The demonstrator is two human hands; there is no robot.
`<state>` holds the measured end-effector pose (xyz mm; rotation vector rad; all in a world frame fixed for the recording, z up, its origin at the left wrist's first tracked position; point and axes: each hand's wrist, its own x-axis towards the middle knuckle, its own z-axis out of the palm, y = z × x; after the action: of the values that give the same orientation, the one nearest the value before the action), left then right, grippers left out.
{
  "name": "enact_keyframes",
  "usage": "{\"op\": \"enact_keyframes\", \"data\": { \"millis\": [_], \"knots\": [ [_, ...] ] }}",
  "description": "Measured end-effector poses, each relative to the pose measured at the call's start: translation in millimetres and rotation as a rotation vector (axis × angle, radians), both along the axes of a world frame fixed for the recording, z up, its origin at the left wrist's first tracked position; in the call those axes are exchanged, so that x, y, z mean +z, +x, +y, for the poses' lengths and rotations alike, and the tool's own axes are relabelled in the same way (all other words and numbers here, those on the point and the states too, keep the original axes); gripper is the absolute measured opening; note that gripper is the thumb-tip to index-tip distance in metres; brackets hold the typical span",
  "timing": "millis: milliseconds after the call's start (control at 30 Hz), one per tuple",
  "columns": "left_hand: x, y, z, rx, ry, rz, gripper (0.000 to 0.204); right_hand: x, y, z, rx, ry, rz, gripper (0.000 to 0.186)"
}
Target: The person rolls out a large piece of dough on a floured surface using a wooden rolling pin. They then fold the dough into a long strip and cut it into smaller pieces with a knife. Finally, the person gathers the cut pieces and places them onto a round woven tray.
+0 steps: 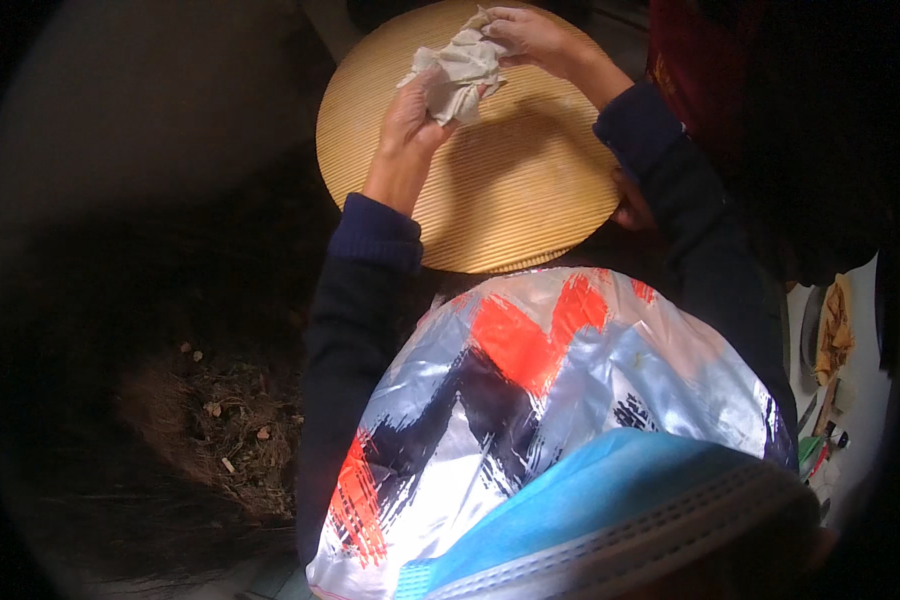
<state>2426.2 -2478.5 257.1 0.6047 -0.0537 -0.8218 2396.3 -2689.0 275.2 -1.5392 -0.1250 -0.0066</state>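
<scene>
Over the far part of a round, ribbed tan board (530,200), I hold up a crumpled off-white cloth (466,68). Its near left side is gripped in my left hand (410,115), thumb lying against the folds. My right hand (535,38) pinches the upper right corner, near the board's far edge. Folds hide some of my fingertips. The cloth's shadow and my arm's shadow fall on the board.
Part of another hand (632,203) shows in shade at the board's right edge. Dry brown litter (250,435) lies on the ground at left. At far right, a pale surface (870,400) carries a crumpled brown item (835,335). My shiny patterned apron (570,370) fills the near middle.
</scene>
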Motion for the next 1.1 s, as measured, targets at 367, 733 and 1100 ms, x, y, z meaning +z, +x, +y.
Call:
{"op": "enact_keyframes", "data": {
  "millis": [367, 733, 1100],
  "knots": [
    [40, 19, -19, -0.028, 0.095, -0.259, 0.039, 12, 14, 11, -0.258, -0.631, -0.276, 0.057],
    [46, 6, 1, -0.019, 0.033, -0.225, 0.04, 26, 15, -23, -0.152, -0.097, -0.137, 0.021],
    [29, 50, -8, -0.069, 0.266, -0.589, 0.026, 35, -17, -22, -0.172, -0.346, -0.165, 0.031]
  ]
}}
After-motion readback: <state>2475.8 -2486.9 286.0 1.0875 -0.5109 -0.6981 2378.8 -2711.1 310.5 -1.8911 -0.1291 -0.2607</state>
